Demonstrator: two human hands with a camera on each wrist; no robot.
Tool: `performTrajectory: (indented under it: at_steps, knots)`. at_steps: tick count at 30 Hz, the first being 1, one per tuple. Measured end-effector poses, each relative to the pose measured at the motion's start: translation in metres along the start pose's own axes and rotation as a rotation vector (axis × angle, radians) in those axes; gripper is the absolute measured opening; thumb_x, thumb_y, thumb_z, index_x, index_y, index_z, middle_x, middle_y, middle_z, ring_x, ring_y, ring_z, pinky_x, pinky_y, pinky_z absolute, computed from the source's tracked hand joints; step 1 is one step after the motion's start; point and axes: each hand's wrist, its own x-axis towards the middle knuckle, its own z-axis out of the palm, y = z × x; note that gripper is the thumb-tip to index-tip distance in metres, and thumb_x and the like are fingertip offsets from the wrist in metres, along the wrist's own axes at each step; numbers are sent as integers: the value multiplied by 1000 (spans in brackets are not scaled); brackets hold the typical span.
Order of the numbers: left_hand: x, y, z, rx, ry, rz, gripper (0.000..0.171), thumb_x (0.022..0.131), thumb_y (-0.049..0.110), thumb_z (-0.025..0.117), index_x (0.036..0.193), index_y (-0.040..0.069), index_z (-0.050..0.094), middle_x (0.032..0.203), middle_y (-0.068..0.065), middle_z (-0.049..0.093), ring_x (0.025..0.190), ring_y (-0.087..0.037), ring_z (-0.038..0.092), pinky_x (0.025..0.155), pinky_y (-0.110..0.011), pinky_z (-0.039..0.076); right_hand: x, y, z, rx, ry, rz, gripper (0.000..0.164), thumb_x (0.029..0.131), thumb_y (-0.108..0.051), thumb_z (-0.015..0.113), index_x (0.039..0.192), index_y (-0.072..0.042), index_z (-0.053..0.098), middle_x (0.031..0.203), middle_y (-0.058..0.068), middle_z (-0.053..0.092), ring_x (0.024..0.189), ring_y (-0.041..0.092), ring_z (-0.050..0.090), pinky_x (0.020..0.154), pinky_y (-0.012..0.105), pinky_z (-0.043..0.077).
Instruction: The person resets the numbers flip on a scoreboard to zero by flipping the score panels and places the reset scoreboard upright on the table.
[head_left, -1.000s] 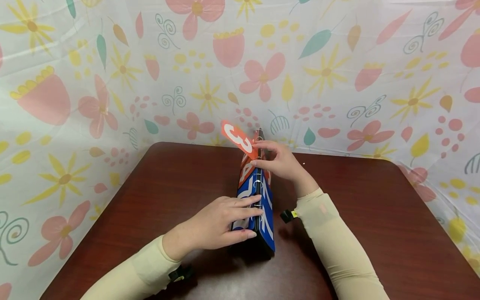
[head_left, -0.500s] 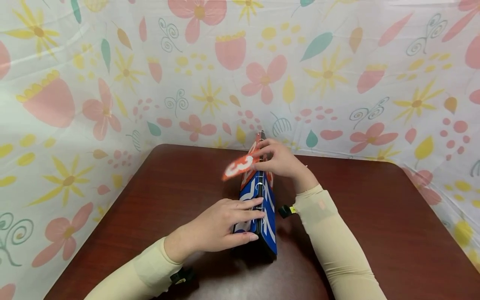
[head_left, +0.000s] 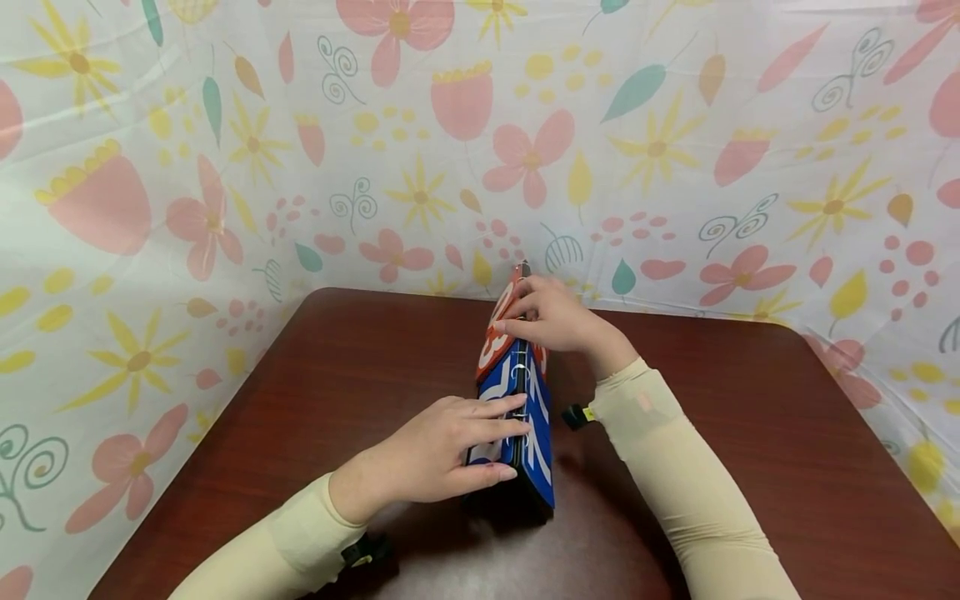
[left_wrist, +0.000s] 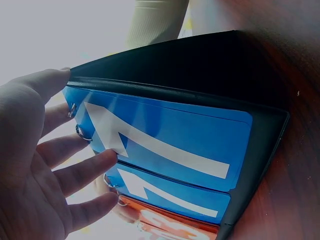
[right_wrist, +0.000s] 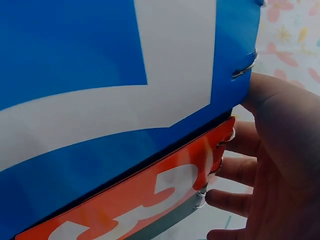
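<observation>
Flip scoreboard (head_left: 517, 375) stands tent-like on the brown table (head_left: 375, 367), ridge up, its long axis running almost straight away from the person, blue cards (left_wrist: 170, 135) nearest, red cards (right_wrist: 130, 210) toward the floral backdrop (head_left: 450, 183). The left hand (head_left: 442, 450), fingers spread, rests over the blue end's ridge; the right hand (head_left: 555, 321) reaches across the red end, whether pinching I cannot tell.

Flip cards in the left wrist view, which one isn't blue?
The orange-red card, lowest in that view; the upper blue card and middle blue card above it share the other colour.
</observation>
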Motion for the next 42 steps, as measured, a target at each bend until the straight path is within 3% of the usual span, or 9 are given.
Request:
performTrajectory:
  at_steps: [5,9,14,18,24,34,42]
  knots:
    - [0,1,0,-1,-9,-11,48,102,44,62,144,21,62,160,-5,49,146,-14,49,111,-44,49,-13,10,-10,190,-4,69,57,96,-47,68,144,-17,62,159,11,43,141,35,43,110,60,44]
    - [0,1,0,-2,-7,-17,48,100,43,64,143,21,62,159,-5,50,145,-14,50,110,-44,50,-29,31,-11,366,61,149,65,94,-43,73,150,-15,53,157,12,48,146,38,43,114,65,41]
    - [0,1,0,-23,-17,-39,49,100,44,64,143,22,62,160,-4,49,145,-14,50,110,-44,50,-47,67,14,561,85,243,64,92,-36,77,147,-12,53,145,16,60,136,37,54,110,62,46]
    - [-1,1,1,-33,-24,-57,49,101,46,63,144,24,61,161,-2,48,146,-13,49,110,-45,50,-50,85,37,635,49,273,67,90,-34,79,147,-13,52,144,17,60,137,38,53,112,62,43]
    - [-1,1,2,-43,-31,-63,49,101,46,62,145,24,61,161,-1,47,146,-13,49,110,-45,50,-50,94,59,690,34,255,64,88,-26,82,143,-12,53,139,18,62,131,38,58,113,61,44]
    - [1,0,0,-30,-12,-35,48,100,44,64,143,22,62,160,-3,49,145,-13,51,110,-44,50,-47,96,69,653,89,269,53,86,-26,84,131,-12,61,122,16,68,108,28,64,98,39,52]
    - [0,-1,3,-30,-11,-37,48,101,45,63,144,23,62,160,-3,49,145,-13,51,110,-43,50,-49,98,70,571,136,292,49,83,-33,87,123,-14,67,115,13,73,102,28,67,96,42,54]
